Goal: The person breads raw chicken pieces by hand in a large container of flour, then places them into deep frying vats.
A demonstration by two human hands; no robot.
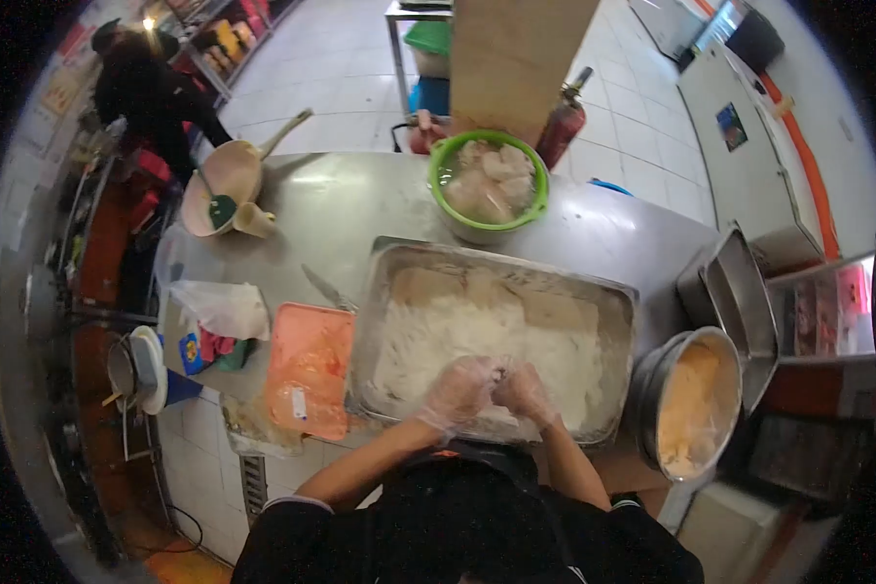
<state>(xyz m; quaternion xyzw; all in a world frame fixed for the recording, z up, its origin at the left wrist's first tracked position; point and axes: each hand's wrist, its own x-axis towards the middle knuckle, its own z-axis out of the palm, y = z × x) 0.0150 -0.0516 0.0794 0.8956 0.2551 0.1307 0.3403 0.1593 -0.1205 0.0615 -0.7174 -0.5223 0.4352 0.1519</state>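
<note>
My left hand (465,387) and my right hand (526,392), both in clear plastic gloves, meet over the near side of a deep metal tray (501,255). White flour (448,326) covers much of the tray's bottom. The fingers of both hands are closed in toward each other around something small. Glove and fingers hide most of it, so its kind does not show. Beyond the tray stands a green basin (440,200) with pale raw meat pieces (496,180) in it.
Left of the tray lie an orange tray (310,360), a knife (326,287) and a plastic bag (229,307). A pan (234,175) sits at the far left. On the right are a metal pot (725,428) with orange-coloured contents and steel pans (740,292). Another person (151,92) stands back left.
</note>
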